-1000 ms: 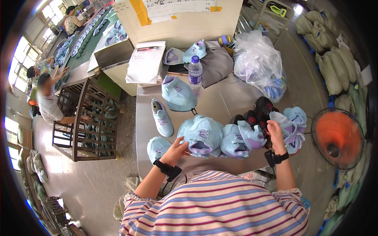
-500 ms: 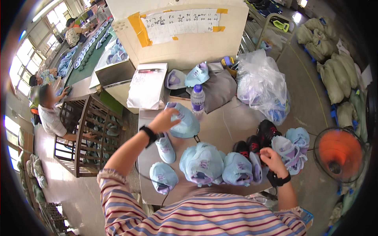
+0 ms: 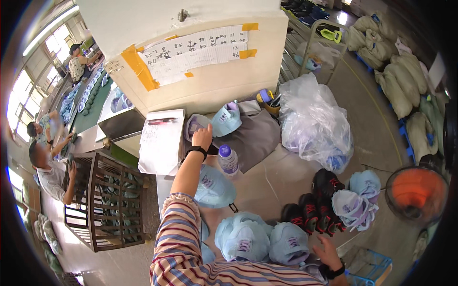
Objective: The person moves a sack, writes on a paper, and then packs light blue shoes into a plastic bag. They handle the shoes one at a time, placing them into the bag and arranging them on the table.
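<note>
My left hand, with a black wristband, is stretched to the back of the table. Its fingers lie on a pale lilac shoe upper beside a light blue upper; a grip does not show. A water bottle with a blue cap stands just right of my forearm, and a single light blue upper lies below it. My right hand hovers at the front edge with fingers apart, next to a pile of light blue uppers and holding nothing.
Black and red shoes and more pale uppers lie at the right. A clear plastic bag, a grey cloth and a paper sheet are behind. Wooden rack left, orange fan right, people at a far-left bench.
My left arm has gone from the front pile, past the single blue upper, to the back of the table. My right hand has slid a little along the front edge.
</note>
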### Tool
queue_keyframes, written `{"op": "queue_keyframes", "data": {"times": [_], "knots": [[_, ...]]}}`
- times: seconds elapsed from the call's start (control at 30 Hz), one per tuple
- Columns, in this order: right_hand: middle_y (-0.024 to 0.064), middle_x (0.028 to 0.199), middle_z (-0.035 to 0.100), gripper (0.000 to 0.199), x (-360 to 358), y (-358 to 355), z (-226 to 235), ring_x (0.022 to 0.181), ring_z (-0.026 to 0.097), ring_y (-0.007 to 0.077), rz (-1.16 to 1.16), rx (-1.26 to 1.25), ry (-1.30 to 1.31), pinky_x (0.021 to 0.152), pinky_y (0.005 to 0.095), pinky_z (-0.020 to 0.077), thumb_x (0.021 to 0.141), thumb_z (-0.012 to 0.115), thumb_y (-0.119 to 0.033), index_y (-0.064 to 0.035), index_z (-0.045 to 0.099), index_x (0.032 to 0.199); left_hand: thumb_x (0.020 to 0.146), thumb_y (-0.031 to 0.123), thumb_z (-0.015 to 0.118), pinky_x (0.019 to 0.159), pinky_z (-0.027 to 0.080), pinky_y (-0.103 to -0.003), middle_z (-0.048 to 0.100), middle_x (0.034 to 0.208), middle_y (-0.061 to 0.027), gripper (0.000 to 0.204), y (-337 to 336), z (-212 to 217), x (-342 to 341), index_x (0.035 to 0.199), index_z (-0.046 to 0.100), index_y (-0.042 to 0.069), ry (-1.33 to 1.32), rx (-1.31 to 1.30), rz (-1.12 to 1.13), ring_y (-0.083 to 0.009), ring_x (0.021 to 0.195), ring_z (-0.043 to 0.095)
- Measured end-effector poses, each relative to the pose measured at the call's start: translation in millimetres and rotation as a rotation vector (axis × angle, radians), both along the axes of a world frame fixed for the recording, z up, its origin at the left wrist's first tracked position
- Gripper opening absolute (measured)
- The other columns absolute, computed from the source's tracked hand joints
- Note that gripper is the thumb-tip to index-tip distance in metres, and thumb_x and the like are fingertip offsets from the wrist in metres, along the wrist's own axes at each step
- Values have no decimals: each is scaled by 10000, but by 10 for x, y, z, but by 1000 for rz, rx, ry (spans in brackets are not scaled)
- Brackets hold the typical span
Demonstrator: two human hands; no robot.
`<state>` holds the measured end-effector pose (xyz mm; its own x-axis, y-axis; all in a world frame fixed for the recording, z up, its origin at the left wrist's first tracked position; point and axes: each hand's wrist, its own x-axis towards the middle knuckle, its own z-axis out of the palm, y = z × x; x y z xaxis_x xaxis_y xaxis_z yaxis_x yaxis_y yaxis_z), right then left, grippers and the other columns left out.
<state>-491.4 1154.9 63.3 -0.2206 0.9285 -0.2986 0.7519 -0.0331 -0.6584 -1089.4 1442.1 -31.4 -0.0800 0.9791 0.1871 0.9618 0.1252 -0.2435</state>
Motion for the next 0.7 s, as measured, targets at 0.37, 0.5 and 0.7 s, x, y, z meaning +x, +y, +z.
{"op": "queue_keyframes", "data": {"times": [0.37,0.5,0.7], "knots": [[156,1132,572,439,-41,-85,-220,1037,572,251,-129,-186,221,866,348,463,809,657,-191,21,513,1167,859,117,465,618,496,-355,566,857,-90,399,134,162,195,1222,507,277,20,35,-211,-245,729,619],[130,1035,621,375,35,-216,-165,976,603,229,-172,-271,175,841,336,475,806,651,-164,14,543,1118,844,115,474,627,498,-383,543,854,-107,305,142,420,137,1094,596,237,-108,177,-161,-272,755,609],[111,926,657,350,9,-8,170,846,646,214,-124,-72,144,747,321,508,800,651,-199,-20,571,1090,677,-28,593,628,475,-392,510,794,-127,439,-50,1400,-105,1057,622,190,-634,596,-99,-276,654,561]]}}
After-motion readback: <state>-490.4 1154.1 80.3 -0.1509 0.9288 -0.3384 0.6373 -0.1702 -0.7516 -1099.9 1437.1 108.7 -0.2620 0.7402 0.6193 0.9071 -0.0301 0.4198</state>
